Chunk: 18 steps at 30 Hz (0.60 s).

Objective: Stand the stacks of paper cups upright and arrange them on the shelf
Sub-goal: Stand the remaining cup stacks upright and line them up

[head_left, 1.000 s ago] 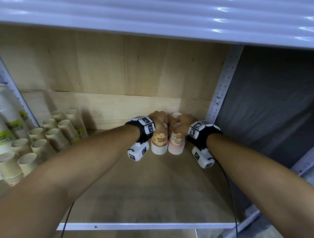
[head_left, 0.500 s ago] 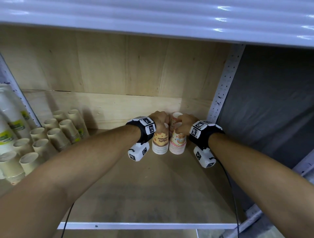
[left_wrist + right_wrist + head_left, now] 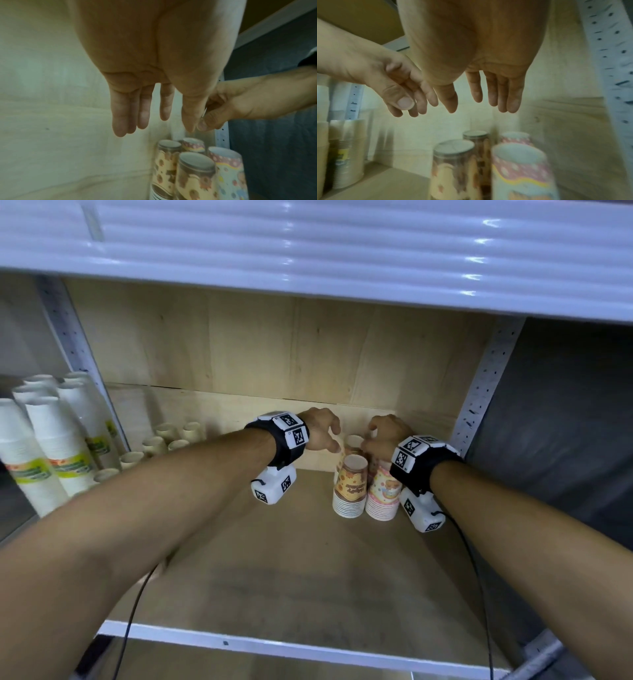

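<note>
Several stacks of printed paper cups stand upright, upside down, in the back right corner of the wooden shelf. In front are a yellow-brown stack and a pink stack. Two more stacks stand behind them. My left hand hovers just above the stacks with straight, relaxed fingers, holding nothing. My right hand hovers beside it, fingers loose and empty.
Plain beige cup stacks sit at the shelf's back left. Tall white cup stacks fill the bay to the left. A perforated metal post bounds the right side; a white shelf hangs overhead. The shelf's white front rail is near me.
Both hands have let go of the tops of the two front stacks and risen a little above them. The stacks stay upright in the corner.
</note>
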Each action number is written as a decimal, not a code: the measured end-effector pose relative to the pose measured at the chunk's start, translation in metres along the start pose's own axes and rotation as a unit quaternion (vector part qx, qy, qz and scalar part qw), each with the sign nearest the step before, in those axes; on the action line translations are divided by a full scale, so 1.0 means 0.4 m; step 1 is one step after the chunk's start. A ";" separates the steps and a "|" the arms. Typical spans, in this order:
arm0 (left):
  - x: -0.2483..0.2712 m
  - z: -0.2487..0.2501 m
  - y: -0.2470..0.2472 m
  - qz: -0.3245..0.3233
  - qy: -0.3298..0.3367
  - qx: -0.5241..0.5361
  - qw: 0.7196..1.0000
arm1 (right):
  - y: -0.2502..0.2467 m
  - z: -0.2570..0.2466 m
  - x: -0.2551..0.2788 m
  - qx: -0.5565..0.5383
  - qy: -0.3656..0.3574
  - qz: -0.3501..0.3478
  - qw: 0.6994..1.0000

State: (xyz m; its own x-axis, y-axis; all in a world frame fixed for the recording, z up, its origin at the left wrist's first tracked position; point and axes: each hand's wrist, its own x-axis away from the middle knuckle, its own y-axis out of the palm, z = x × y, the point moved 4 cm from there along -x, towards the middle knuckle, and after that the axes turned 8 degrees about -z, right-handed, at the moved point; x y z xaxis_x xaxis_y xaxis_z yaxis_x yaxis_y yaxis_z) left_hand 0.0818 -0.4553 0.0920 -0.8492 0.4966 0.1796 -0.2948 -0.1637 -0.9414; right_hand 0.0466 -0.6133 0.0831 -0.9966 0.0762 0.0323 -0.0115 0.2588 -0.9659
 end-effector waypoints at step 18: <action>0.472 -0.451 -0.245 0.000 -0.217 0.018 0.976 | 0.086 -0.665 0.072 -0.012 -0.246 -0.056 0.968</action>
State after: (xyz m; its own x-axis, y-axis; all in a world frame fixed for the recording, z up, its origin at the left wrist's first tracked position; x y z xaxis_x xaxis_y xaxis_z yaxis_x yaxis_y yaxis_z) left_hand 0.0295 -0.1917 0.1665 -0.9523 0.0907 0.2912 -0.3038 -0.1979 -0.9319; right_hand 0.0395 -0.3461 0.1193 -0.9080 -0.4189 0.0038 -0.1252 0.2627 -0.9567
